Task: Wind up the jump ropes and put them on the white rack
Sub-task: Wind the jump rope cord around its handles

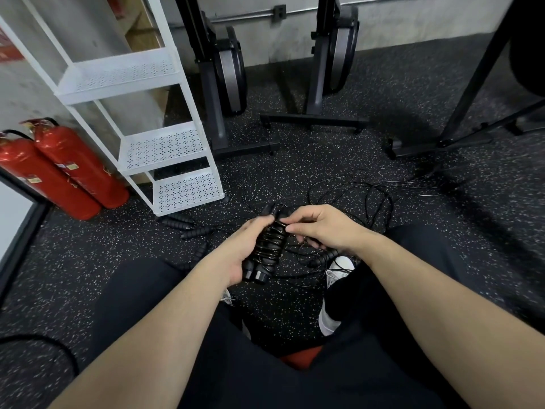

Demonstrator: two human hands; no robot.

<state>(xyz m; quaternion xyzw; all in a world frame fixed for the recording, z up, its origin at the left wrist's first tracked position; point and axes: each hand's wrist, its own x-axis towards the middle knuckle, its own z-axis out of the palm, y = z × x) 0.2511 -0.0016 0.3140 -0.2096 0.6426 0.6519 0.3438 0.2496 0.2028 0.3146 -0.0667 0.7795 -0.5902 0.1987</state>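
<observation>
My left hand (239,250) grips a pair of black jump-rope handles (267,249) held side by side, with thin black cord wound round them in many turns. My right hand (321,228) pinches the cord near the top of the bundle. More black jump ropes lie on the floor beyond my hands: a loose tangle of cord (362,199) to the right and several foam handles (188,225) to the left. The white rack (165,149) stands at the left, with three perforated shelves that hold nothing.
Two red fire extinguishers (62,169) lean left of the rack. Black rowing machines (227,69) stand upright at the wall behind it, and a black frame foot (427,146) sits at the right. My dark-trousered knees and white shoes (339,270) are below my hands.
</observation>
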